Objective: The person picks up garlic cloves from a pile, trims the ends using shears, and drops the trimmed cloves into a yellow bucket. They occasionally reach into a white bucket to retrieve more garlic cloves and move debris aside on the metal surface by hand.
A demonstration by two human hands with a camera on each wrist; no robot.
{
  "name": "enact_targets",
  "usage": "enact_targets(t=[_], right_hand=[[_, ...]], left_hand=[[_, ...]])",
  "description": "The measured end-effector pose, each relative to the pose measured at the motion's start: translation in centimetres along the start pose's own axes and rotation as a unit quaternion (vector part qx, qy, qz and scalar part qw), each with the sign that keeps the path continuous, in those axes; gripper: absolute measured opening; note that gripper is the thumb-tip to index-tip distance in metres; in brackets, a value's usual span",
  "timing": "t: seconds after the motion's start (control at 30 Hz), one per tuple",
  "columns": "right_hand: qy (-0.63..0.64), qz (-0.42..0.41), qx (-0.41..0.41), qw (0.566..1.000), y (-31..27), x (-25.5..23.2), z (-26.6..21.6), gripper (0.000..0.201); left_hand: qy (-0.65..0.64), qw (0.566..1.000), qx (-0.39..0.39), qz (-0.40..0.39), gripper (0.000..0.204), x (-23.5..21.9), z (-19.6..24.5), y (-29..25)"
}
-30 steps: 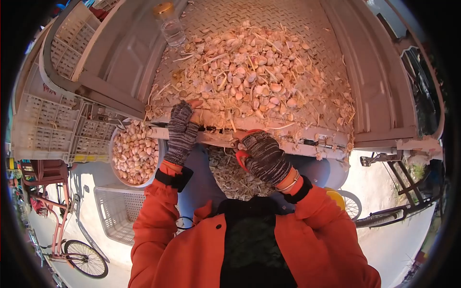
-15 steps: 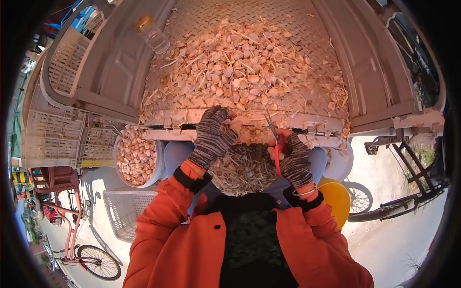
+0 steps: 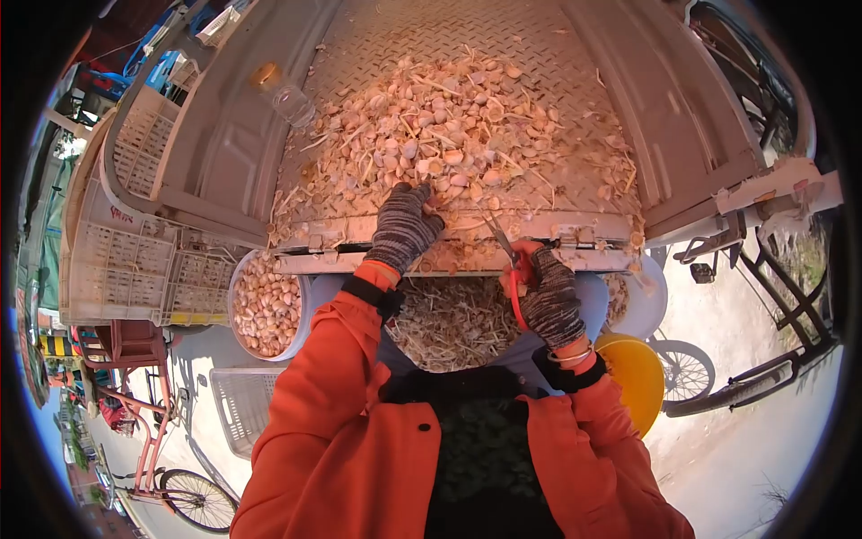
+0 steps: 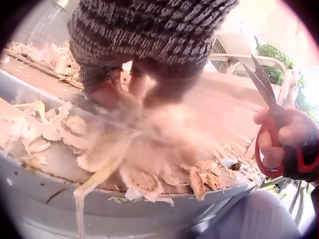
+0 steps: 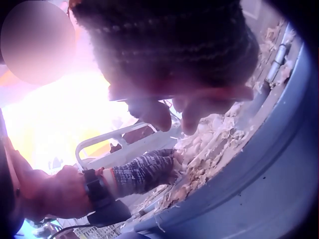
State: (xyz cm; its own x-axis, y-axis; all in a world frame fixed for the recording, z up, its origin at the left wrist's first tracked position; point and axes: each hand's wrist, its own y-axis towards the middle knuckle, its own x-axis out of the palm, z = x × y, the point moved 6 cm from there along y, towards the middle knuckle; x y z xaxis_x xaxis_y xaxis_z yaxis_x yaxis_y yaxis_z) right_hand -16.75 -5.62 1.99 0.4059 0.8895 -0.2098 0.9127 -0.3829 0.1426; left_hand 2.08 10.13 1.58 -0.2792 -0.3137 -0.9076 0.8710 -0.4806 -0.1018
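Note:
My left hand (image 3: 404, 226), in a striped knit glove with bare fingertips, reaches to the near edge of a heap of garlic (image 3: 431, 112) on the metal truck bed. In the left wrist view its fingers (image 4: 107, 94) point down among dry peelings (image 4: 142, 181) blurred by motion; I cannot tell whether they hold anything. My right hand (image 3: 549, 301), gloved alike, grips red-handled scissors (image 3: 496, 235) in front of the bed's edge. The scissor blades (image 4: 261, 82) stand apart, pointing up and away from that hand. In the right wrist view, the glove hides most of the scissors.
A white bucket (image 3: 310, 310) of garlic stands left of the legs. Cut stalks (image 3: 453, 323) lie heaped between the knees. At right are a pale bucket (image 3: 648, 301) and a yellow container (image 3: 633, 382). A lidded jar (image 3: 289, 103) stands on the bed; a grey crate (image 3: 238, 404) sits on the ground.
My left hand drew back from the bed's edge, then moved forward to the heap. My right hand shifted right and back with the scissors, whose blades now show apart.

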Motion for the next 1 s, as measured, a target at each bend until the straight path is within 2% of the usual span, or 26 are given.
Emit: enact_targets(t=[0.1,0.17,0.2,0.27,0.3,0.33,0.4,0.47,0.53,0.57,0.67,0.73,0.77,0.8,0.87,0.9,0.93,1.0], right_hand=[[-0.008,0.003,-0.014,1.0,-0.5,-0.1,-0.1,0.035],[-0.032,0.008,-0.014,0.999,-0.8,0.0,-0.3,0.034],[-0.032,0.01,-0.015,0.999,-0.8,0.1,-0.4,0.034],[-0.053,0.004,-0.021,0.998,-1.1,0.1,-0.6,0.034],[-0.054,0.005,-0.021,0.998,-1.1,0.0,-0.7,0.034],[-0.069,0.0,-0.048,0.996,-0.9,0.0,-1.3,0.035],[-0.081,-0.009,-0.071,0.994,-0.9,0.4,-2.1,0.036],[-0.141,-0.039,-0.094,0.985,-0.5,0.8,-3.0,0.04],[-0.16,-0.04,-0.121,0.979,0.0,0.9,-4.1,0.04],[-0.175,-0.049,-0.129,0.975,0.0,1.0,-4.2,0.04],[-0.174,-0.057,-0.171,0.968,-0.2,1.2,-4.0,0.042],[-0.261,-0.084,-0.233,0.933,-0.7,1.7,-4.6,0.04],[-0.261,-0.084,-0.232,0.933,-0.9,1.6,-4.5,0.04],[-0.214,-0.1,-0.191,0.953,-0.9,1.6,-3.9,0.036],[-0.116,-0.131,-0.103,0.979,-1.1,1.6,-2.6,0.029],[-0.117,-0.131,-0.101,0.979,-1.2,1.6,-2.5,0.029],[-0.116,-0.133,-0.087,0.981,-1.2,1.6,-2.2,0.027],[-0.113,-0.135,-0.068,0.982,-1.4,1.9,-2.6,0.026]], left_hand=[[0.05,0.998,0.01,0.03,0.058,0.4,0.3,-0.1],[0.077,0.992,0.056,0.083,0.052,0.4,0.5,-0.5],[0.077,0.992,0.058,0.084,0.052,0.1,0.7,-0.7],[-0.158,0.987,-0.021,-0.005,0.043,0.4,-0.3,-1.4],[-0.272,0.962,0.003,-0.004,0.037,0.3,-0.6,-2.2],[-0.273,0.962,0.003,-0.005,0.037,0.7,-0.7,-2.9],[-0.501,0.865,0.012,-0.004,0.035,0.8,-0.5,-4.8],[-0.515,0.856,0.019,-0.034,0.039,0.7,-0.2,-5.9],[-0.49,0.86,0.142,-0.019,0.041,-1.0,1.7,-7.1],[-0.543,0.83,0.11,-0.059,0.041,-0.9,2.0,-7.7],[-0.517,0.845,0.128,-0.052,0.04,-1.6,2.6,-9.0],[-0.497,0.857,0.13,-0.054,0.036,-2.0,2.8,-9.3],[-0.477,0.861,0.169,-0.041,0.034,-2.2,3.0,-9.5],[-0.457,0.864,0.208,-0.028,0.031,-2.3,3.2,-9.6],[-0.418,0.881,0.222,-0.02,0.028,-2.2,3.1,-9.8],[-0.378,0.895,0.238,-0.009,0.025,-2.3,3.4,-9.8],[-0.38,0.894,0.238,-0.009,0.025,-2.3,3.8,-9.8],[-0.482,0.862,0.144,-0.062,0.021,-1.6,3.6,-9.8]])
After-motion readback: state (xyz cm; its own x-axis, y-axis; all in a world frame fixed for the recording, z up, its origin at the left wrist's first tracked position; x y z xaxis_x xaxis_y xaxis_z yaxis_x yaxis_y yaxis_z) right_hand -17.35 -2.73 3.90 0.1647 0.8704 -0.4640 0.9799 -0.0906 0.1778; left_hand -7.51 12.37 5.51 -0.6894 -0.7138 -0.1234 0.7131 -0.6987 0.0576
